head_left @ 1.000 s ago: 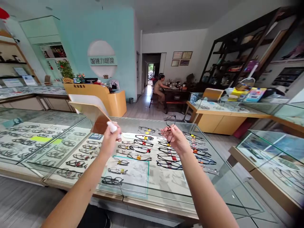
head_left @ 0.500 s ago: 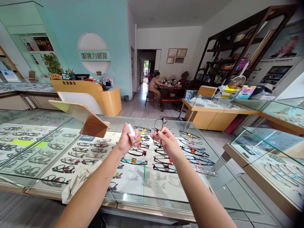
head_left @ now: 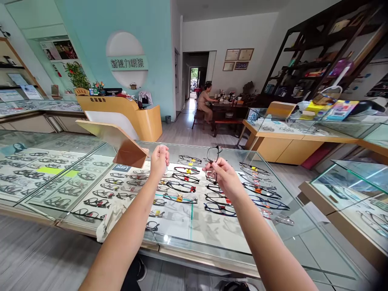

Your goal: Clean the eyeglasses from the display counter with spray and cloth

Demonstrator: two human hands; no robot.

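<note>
My right hand (head_left: 223,176) is closed on a pair of black-framed glasses (head_left: 212,155) and holds them upright above the glass display counter (head_left: 212,242). My left hand (head_left: 159,157) is a fist, its back towards me, a little to the left of the glasses and apart from them. It is closed round a small white bottle, which the fingers now hide almost entirely. Under the counter's glass lie rows of spectacle frames (head_left: 182,186).
A crumpled white cloth (head_left: 111,216) lies on the counter near its front edge. A tilted wooden stand (head_left: 121,145) sits at the back left of the counter. More glass counters (head_left: 348,190) stand to the right and left. A person (head_left: 207,106) sits at a far table.
My left hand has turned so the white bottle no longer shows, and has drawn slightly away from the glasses. My view has shifted a little; the right hand still holds the glasses up.
</note>
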